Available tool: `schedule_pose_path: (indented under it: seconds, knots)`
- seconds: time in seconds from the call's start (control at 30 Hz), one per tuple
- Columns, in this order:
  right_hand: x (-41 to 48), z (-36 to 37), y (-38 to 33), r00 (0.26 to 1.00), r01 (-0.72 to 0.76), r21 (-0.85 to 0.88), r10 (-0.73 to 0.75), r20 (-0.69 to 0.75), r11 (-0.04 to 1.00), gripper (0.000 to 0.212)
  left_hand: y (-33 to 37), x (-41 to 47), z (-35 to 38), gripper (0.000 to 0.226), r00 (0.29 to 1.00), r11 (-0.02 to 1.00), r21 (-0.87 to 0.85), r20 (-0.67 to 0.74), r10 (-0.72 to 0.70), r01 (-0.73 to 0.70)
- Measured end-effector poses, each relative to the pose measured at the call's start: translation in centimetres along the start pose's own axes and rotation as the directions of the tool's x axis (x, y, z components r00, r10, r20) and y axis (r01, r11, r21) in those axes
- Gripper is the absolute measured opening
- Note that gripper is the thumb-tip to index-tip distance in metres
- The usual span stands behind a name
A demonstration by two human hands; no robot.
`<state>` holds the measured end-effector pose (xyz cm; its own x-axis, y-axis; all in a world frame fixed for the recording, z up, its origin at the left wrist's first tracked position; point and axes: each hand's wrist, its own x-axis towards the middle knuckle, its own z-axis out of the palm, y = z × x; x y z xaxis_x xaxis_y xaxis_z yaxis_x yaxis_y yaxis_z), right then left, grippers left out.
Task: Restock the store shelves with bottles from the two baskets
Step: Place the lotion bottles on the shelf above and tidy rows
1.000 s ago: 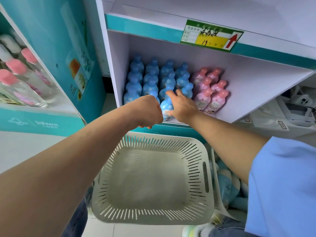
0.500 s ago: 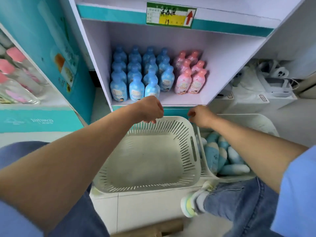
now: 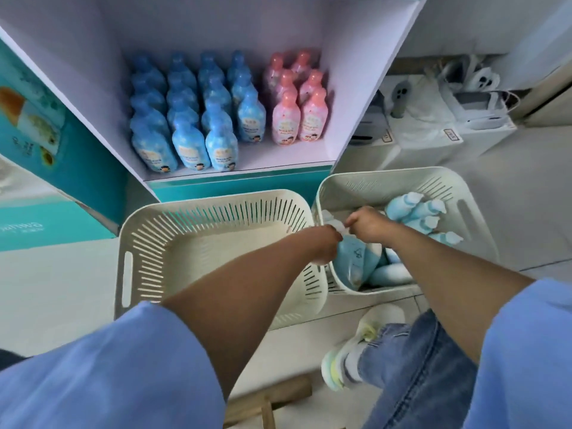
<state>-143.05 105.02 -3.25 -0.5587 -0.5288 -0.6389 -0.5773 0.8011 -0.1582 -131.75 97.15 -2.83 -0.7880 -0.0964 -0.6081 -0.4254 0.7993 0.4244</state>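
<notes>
At the far left a teal display panel (image 3: pixel 46 144) leans beside the shelf (image 3: pixel 278 159), where blue bottles (image 3: pixel 188 144) stand in four files, with pink bottles (image 3: pixel 286 122) to their right. Below, the left basket (image 3: pixel 216 205) shows no bottles. The left hand (image 3: pixel 322 246) reaches across its rim and grips a pale blue bottle (image 3: pixel 353 264) near the neck. Just beside it, the right hand (image 3: pixel 368 226) curls down into the right basket (image 3: pixel 387 178); whether it holds anything cannot be told. More pale bottles (image 3: pixel 414 212) lie piled there. With both hands crowded into one corner, the bottle could snag on the slotted wall and tip the basket. A hasty placement could also topple the shelf's tightly packed front row. As for writing, the panel's lettering is too blurred to read. The shelf bottles' labels show a small cartoon face and lines of print too small to make out.
</notes>
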Motion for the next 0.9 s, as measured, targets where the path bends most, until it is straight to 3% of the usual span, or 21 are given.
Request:
schedule_pose_path:
  seconds: [0.1, 0.17, 0.37, 0.57, 0.77, 0.9]
  knots:
    - [0.6, 0.1, 0.6, 1.000, -0.010, 0.071, 0.008, 0.029, 0.997, 0.034, -0.5, 1.3, 0.8, 0.033, 0.999, 0.968, 0.247, 0.016, -0.039, 0.034]
    - [0.7, -0.3, 0.5, 0.999, 0.003, 0.081, -0.006, 0.036, 0.997, 0.035, -0.4, 1.5, 0.7, 0.032, 0.998, 0.946, 0.318, -0.010, -0.064, 0.064]
    - [0.2, -1.1, -1.4, 0.997, 0.072, 0.059, -0.072, 0.013, 0.996, 0.035, -1.9, 0.8, 1.4, 0.028, 0.992, 0.923, 0.367, -0.093, -0.089, 0.117]
    - [-0.6, -0.5, -3.9, 0.995, 0.100, 0.064, -0.098, -0.029, 0.993, 0.034, -6.8, -3.1, 2.1, 0.027, 0.973, 0.925, 0.308, -0.131, -0.190, 0.222]
    - [-1.4, 1.8, -7.0, 0.981, 0.170, -0.066, -0.163, 0.107, 0.983, 0.032, -13.4, -8.6, 1.3, 0.026, 0.931, 0.873, 0.325, -0.157, -0.329, 0.364]
    - [-0.9, 3.9, -8.4, 0.965, 0.214, -0.109, -0.193, 0.176, 0.971, 0.034, -16.6, -11.7, 0.7, 0.026, 0.897, 0.791, 0.426, -0.144, -0.419, 0.438]
